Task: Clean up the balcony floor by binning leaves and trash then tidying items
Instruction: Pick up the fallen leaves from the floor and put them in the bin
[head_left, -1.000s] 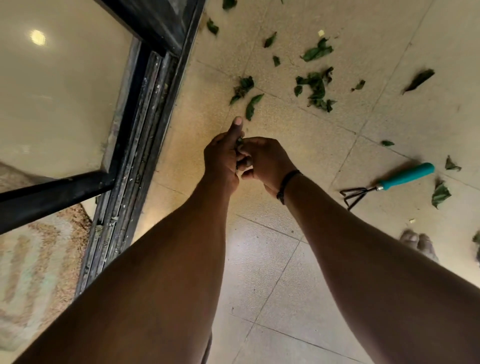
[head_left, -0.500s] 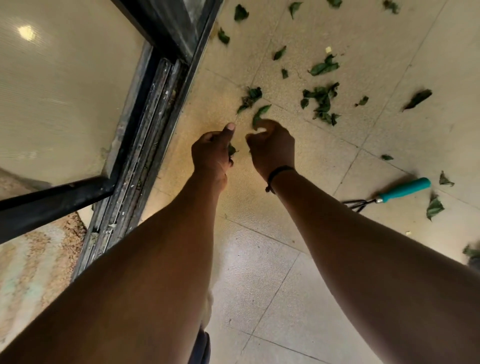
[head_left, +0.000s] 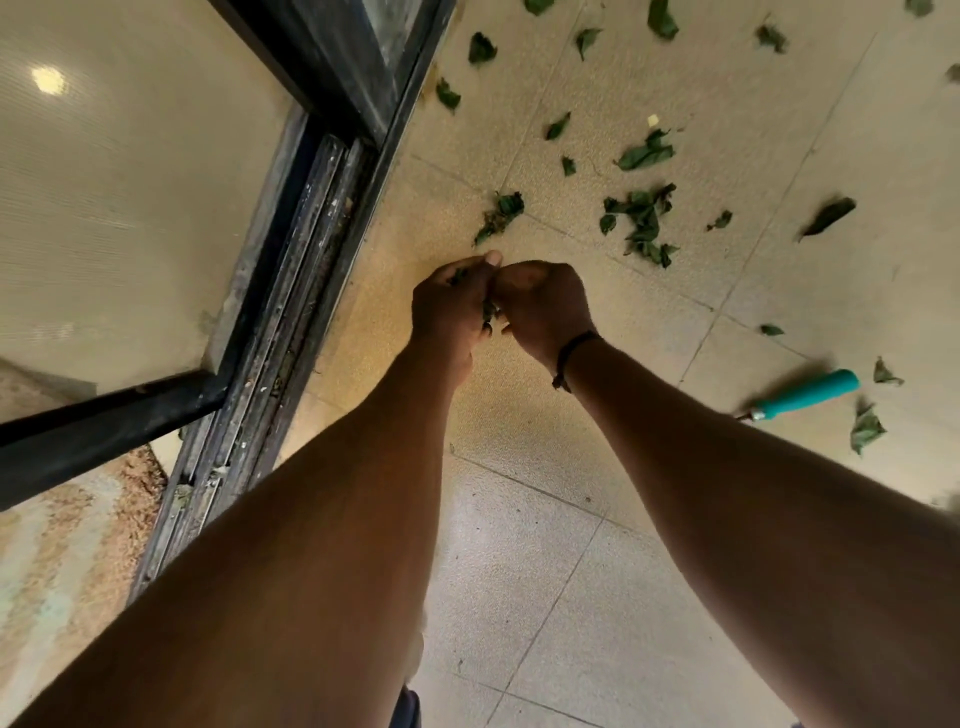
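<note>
My left hand (head_left: 451, 304) and my right hand (head_left: 545, 306) meet above the beige tiled balcony floor (head_left: 545, 597). Between them shows a small bunch of picked green leaves (head_left: 488, 312): the left hand's curled fingers hold it, and the right hand's fingers are bunched against it. Just beyond my hands lies a crumpled leaf (head_left: 501, 213). A cluster of leaves (head_left: 641, 221) sits further right, and several single leaves are scattered across the far tiles.
A black sliding-door frame and track (head_left: 291, 332) runs along the left, with glass beyond it. A teal-handled hand rake (head_left: 808, 393) lies on the floor at the right, next to two leaves (head_left: 866, 428).
My right hand reached to a leaf on the floor half a second ago, then came back against my left hand. That leaf is gone from the floor.
</note>
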